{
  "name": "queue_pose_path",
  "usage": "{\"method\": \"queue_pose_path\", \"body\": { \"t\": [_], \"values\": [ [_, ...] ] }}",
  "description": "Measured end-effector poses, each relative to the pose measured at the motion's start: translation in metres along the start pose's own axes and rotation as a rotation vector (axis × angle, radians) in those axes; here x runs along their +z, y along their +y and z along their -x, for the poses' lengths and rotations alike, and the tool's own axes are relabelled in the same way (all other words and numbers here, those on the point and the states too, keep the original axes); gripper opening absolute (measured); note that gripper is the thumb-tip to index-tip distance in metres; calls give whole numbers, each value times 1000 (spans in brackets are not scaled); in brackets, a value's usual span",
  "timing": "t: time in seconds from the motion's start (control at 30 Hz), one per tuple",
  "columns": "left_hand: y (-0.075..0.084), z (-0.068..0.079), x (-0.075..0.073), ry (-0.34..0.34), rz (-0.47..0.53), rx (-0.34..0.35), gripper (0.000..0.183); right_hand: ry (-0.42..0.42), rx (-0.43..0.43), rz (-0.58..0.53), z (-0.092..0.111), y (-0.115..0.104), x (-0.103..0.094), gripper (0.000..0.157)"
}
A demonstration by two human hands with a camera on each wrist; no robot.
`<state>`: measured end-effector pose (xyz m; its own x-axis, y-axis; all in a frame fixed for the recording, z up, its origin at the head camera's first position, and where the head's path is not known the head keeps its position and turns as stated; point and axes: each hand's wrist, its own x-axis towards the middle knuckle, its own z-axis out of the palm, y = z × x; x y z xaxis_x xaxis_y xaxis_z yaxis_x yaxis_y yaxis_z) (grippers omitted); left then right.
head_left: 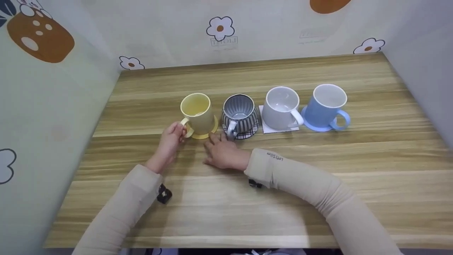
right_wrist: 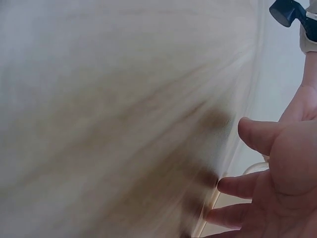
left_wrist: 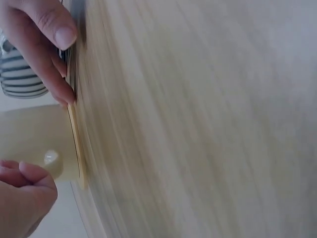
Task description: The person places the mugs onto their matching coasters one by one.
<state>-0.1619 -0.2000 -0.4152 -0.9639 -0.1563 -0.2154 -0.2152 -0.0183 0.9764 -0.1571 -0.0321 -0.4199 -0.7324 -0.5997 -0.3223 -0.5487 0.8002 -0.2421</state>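
Observation:
My left hand [head_left: 169, 143] pinches the handle of a pale yellow mug [head_left: 202, 123], which stands upright over a round yellow coaster [head_left: 204, 136]. In the left wrist view, thumb and finger meet on the mug's handle, and the coaster's thin edge [left_wrist: 77, 148] shows under the mug. My right hand [head_left: 226, 156] reaches low over the table, fingers spread and extended, one fingertip right at the yellow coaster's edge. Just beyond its fingers is a grey striped mug [head_left: 247, 124] on a round plaid coaster [head_left: 253, 132]. The right wrist view shows the right palm [right_wrist: 297, 168] and thumb apart from the fingers.
A white mug [head_left: 277, 115] stands on a square white coaster [head_left: 270, 130], right of the striped one. Furthest right, a blue mug [head_left: 318, 111] sits on a round blue coaster [head_left: 308, 120]. All line up on a wooden table [head_left: 219, 205] bounded by patterned walls [head_left: 170, 32].

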Motion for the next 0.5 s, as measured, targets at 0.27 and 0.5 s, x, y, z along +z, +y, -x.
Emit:
{"method": "queue_pose_path", "body": {
  "t": [0.27, 0.5],
  "values": [
    [-3, 5, 5, 76, -19, 41, 22, 3, -1, -8, -1, 0, 1, 65],
    [-3, 7, 9, 133, -48, 38, 22, 46, -17, 15, -1, 0, 2, 61]
  ]
}}
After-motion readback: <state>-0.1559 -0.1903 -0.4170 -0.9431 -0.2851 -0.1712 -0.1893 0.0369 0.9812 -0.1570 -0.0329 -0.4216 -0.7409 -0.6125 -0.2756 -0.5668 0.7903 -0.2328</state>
